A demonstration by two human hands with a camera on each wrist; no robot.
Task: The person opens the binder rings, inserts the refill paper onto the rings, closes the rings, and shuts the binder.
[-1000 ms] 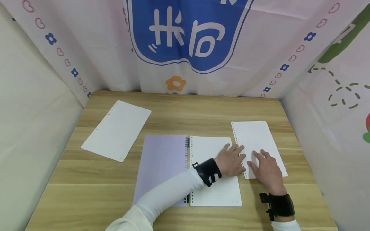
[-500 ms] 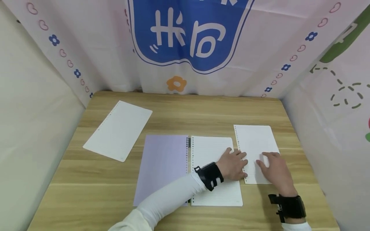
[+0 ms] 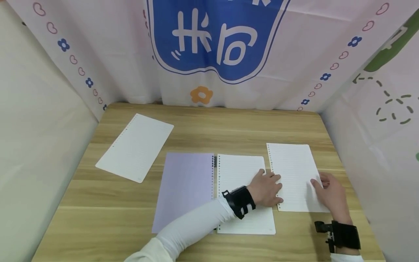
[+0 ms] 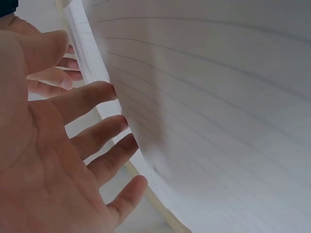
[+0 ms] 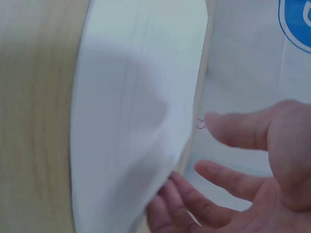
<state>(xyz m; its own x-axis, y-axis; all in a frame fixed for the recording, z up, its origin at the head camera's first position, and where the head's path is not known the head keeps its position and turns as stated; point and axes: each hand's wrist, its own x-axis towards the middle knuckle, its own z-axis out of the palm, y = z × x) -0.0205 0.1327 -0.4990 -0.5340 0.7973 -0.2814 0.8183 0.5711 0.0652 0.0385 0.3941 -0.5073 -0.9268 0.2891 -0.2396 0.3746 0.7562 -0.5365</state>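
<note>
A spiral notebook [image 3: 240, 169] lies spread on the table, with lined white pages on the right and a plain purple side [image 3: 183, 185] on the left. My left hand [image 3: 265, 190] rests with spread fingers across the notebook's right edge, its fingertips on the holed edge of a loose lined sheet [image 3: 294, 171]. At that sheet's right edge is my right hand [image 3: 334, 196]. In the right wrist view, several fingers [image 5: 187, 199] touch the sheet's edge, which bends there, while the thumb [image 5: 238, 128] stands apart from the paper.
Another loose holed sheet [image 3: 135, 147] lies slanted at the table's back left. The wooden table [image 3: 108, 218] is bounded by a printed cloth [image 3: 131, 65] at the back and pale walls at both sides.
My right hand has slid rightward from the middle of the loose sheet to its right edge. The sheet has shifted slightly toward me and right; the left hand has moved only slightly.
</note>
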